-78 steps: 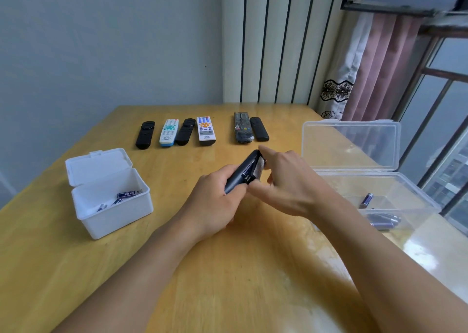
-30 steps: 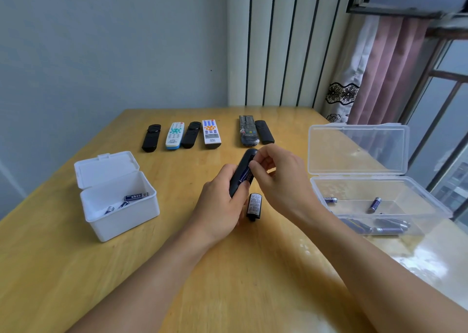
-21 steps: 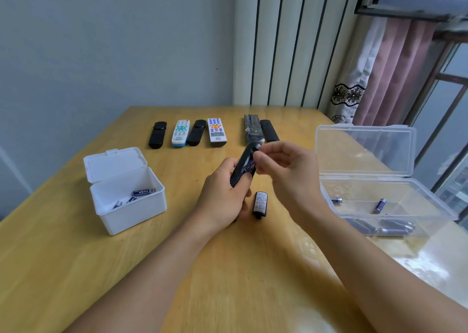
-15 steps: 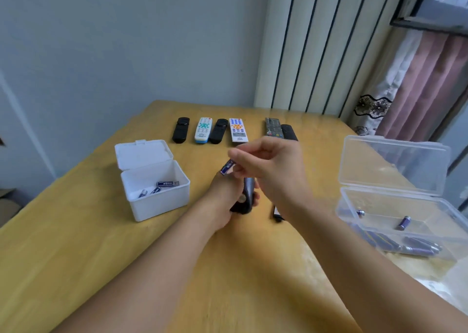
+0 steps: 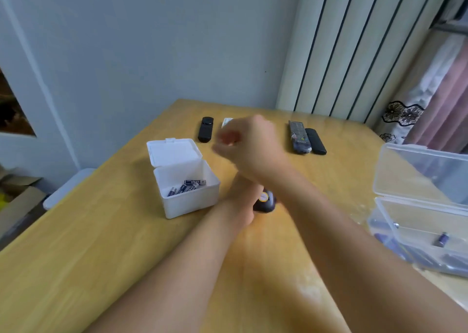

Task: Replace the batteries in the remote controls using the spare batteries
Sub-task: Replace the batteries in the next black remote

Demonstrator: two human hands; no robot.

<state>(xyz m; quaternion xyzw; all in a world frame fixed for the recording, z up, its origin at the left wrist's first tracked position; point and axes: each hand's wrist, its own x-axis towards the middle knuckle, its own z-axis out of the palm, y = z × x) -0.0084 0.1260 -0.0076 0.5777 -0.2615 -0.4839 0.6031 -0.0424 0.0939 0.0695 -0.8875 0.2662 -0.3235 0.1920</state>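
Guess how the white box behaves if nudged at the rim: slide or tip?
The white box probably slides: it looks like thin plastic holding only a few batteries. Its open lid, hanging back, may drag it off line.

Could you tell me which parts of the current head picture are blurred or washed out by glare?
In the head view, the right hand is smeared by motion blur, so its fingers cannot be read; the clear box at the right edge is soft too. The white box and its batteries stay fairly sharp. Pale glare lies on the table near the far remotes.
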